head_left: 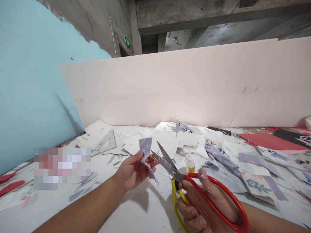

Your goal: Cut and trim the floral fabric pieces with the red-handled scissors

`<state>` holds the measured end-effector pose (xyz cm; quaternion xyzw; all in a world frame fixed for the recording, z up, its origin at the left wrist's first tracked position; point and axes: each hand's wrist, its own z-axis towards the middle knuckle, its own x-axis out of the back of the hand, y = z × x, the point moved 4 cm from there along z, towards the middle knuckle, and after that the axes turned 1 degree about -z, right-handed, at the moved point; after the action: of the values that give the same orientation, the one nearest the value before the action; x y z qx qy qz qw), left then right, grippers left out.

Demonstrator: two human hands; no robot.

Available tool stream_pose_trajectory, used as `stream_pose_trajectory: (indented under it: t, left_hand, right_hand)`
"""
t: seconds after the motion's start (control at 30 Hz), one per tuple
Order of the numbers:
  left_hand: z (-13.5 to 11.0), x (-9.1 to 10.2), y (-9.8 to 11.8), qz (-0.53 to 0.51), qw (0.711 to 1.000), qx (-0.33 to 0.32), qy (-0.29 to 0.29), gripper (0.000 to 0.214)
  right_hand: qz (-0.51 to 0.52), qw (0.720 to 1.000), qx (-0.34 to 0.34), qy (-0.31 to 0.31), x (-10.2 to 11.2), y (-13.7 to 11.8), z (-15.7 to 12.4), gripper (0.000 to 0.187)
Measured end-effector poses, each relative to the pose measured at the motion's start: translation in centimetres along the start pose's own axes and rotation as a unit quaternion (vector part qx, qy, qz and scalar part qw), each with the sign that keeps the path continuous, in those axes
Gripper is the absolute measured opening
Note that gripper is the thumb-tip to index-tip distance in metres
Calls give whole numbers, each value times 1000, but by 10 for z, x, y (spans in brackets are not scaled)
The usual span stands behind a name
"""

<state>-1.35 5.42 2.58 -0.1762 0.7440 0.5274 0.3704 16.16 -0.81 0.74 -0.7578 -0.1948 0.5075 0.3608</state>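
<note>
My left hand point(132, 173) pinches a narrow strip of lilac fabric point(145, 146) between thumb and fingers, held up above the white table. The strip bends and hangs down past the fingers. In my right hand point(196, 207) is a pair of scissors point(173, 171) with one red and one yellow handle. Their blades stand apart and point up and left, with the lower tip close beside the strip. Whether that tip touches the fabric I cannot tell. Behind the scissors stands a small glue bottle point(190, 161) with a yellow lower part.
A clear set square point(107, 142) lies at the back left. Fabric and paper scraps cover much of the table, including crumpled lilac cloth point(221, 155), a patterned piece point(259, 187) and red sheets point(269, 140). A pale board point(184, 87) rises behind; a blue wall point(36, 81) bounds the left.
</note>
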Motion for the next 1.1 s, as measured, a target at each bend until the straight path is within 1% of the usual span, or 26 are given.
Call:
stream_pose_trajectory:
  t: [0.1,0.23,0.33,0.37,0.43,0.47,0.53,0.63,0.7,0.77,0.83,0.97,1.1]
  left_hand:
    - [1,2,-1,27,1000,-12,10,12]
    - [3,2,-3,63,996,-58,0,9]
    - [7,4,-1,70,994,-86,11,7]
    - [8,5,0,68,993,-93,20,6]
    - [9,8,2,70,990,-110,50,7]
    - [9,9,3,79,987,-120,66,8]
    - [8,8,3,116,981,-132,83,11]
    - [4,4,0,209,965,-142,69,21]
    - [2,1,-2,271,948,-158,56,28]
    - [-1,0,-2,318,929,-180,52,30]
    - [-2,0,-2,340,918,-196,61,30]
    - [-5,-1,0,341,909,-220,95,33]
    - [-5,0,-2,303,917,-224,134,37]
  right_hand:
    - [10,1000,4,0,1,1,1,74]
    - [55,998,22,3,5,6,4,68]
    - [67,997,25,-8,4,7,5,63]
    - [68,997,43,-4,4,4,5,62]
    - [56,993,104,22,5,-5,4,59]
    - [36,989,139,38,5,-9,3,58]
    - [-33,980,188,58,5,-16,2,59]
    - [-139,961,224,86,6,-15,2,57]
    - [-182,941,260,119,6,-14,0,49]
    - [-224,920,282,157,5,-12,-3,41]
    - [-266,902,285,186,4,-11,-5,38]
    - [-327,874,279,228,4,-14,-6,41]
    - [-322,864,252,294,6,-14,-6,39]
